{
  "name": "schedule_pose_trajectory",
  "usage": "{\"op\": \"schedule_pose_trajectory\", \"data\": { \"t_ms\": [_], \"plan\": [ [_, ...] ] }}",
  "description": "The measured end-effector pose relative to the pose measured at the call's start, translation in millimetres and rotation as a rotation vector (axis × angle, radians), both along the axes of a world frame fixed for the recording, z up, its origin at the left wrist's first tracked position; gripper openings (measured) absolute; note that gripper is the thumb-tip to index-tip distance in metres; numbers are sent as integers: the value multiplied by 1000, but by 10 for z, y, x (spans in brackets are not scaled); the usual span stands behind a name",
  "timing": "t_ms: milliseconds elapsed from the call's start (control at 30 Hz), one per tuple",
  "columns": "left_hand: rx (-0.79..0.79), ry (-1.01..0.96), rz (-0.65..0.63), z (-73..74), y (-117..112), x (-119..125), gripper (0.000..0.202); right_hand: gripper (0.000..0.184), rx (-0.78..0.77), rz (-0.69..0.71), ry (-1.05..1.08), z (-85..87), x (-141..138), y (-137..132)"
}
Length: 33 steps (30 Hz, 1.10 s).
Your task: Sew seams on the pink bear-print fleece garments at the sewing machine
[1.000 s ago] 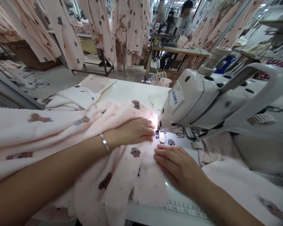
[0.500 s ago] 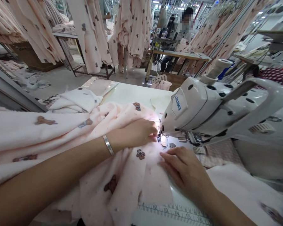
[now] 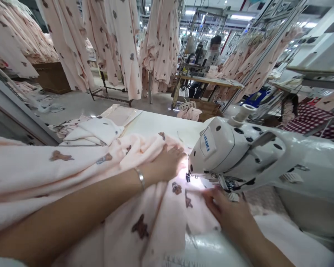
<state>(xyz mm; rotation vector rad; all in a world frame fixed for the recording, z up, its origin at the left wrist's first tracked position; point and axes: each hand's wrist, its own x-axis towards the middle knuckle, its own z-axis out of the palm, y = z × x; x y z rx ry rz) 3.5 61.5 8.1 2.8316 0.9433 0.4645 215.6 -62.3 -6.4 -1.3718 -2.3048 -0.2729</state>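
A pale pink fleece garment with brown bear prints (image 3: 80,167) lies across the white sewing table (image 3: 156,124) and under the needle of a white sewing machine (image 3: 239,152). My left hand (image 3: 167,163), a silver bangle on its wrist, lies flat on the fabric just left of the needle, fingers stretched out. My right hand (image 3: 228,211) presses flat on the fabric edge in front of the presser foot, fingers extended and a little blurred.
A folded white garment (image 3: 91,131) sits at the table's far left. Racks of the same pink bear-print garments (image 3: 122,40) hang behind. A person (image 3: 214,50) sits at another sewing table (image 3: 211,79) in the background. Checked fabric (image 3: 311,118) lies to the right.
The view has tilted up and back. My left hand slid forward along the fabric beside the needle, and my right hand shifted right, under the machine head. The fabric has advanced.
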Motion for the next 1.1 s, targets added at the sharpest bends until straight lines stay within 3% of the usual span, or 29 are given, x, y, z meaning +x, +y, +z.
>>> {"op": "schedule_pose_trajectory", "data": {
  "t_ms": [100, 200, 267, 333, 433, 500, 600, 667, 867, 1000, 1100],
  "plan": [
    [15, -5, -70, 91, 317, 86, 17, 21, 73, -23, -46, 11, 71, 66],
    [1, -31, 3, 246, 317, 110, 20, 22, 37, 77, -77, 49, -49, -17],
    [-26, -63, 98, 332, 49, 54, 20, 22, -34, 154, -62, 74, -167, -101],
    [-65, -108, 146, 374, -362, -57, 19, 24, -128, 214, -15, 89, -257, -158],
    [-104, -106, 58, 345, -931, -244, 47, 39, -265, 240, 37, 93, -312, -184],
    [-39, -49, 28, 299, -1107, -328, 43, 46, -301, 221, 24, 90, -322, -189],
    [125, -66, 14, 273, -1072, -363, 17, 51, -318, 193, -3, 85, -342, -213],
    [186, -120, -28, 278, -979, -338, 11, 51, -334, 182, -12, 87, -360, -238],
    [234, -6, -178, 135, -922, -239, 8, 34, -292, 259, 51, 120, -351, -276],
    [258, 77, -159, 53, -963, -276, 11, 10, -210, 344, 162, 123, -309, -267],
    [324, 46, -203, 60, -962, -303, 16, 5, -226, 366, 229, 96, -300, -254]
  ]
}}
